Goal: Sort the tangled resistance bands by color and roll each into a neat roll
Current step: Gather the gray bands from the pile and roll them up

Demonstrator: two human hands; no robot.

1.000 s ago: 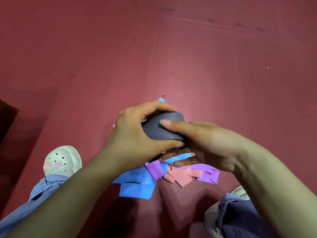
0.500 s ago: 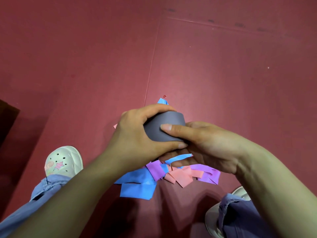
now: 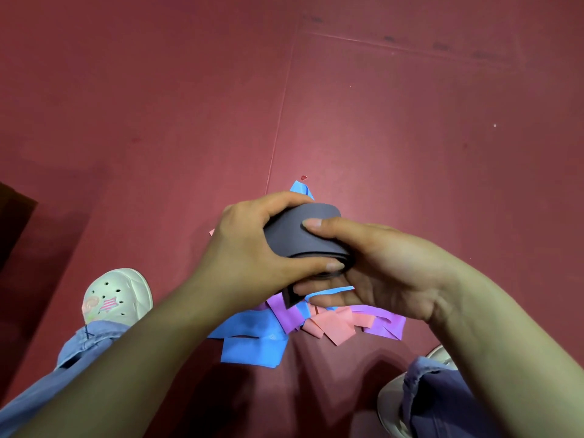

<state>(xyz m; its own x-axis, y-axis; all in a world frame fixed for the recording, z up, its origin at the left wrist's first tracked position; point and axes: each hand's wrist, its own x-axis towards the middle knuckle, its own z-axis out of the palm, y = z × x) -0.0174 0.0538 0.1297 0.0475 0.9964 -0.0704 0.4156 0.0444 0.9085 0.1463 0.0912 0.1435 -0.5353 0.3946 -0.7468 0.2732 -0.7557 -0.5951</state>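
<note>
A dark grey band roll (image 3: 300, 235) sits above blue bands (image 3: 252, 346), purple bands (image 3: 385, 324) and salmon-pink bands (image 3: 331, 324) on a maroon floor (image 3: 410, 137). The white clog (image 3: 117, 298) bears a pink-striped star; trousers (image 3: 79, 349) are denim blue.

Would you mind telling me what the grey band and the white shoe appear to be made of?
Grey rolled band: probably thin matte latex or rubber; it curls in smooth flexible layers without shine. White perforated clog shoe: likely moulded foam plastic, with punched holes and a smooth surface.
</note>
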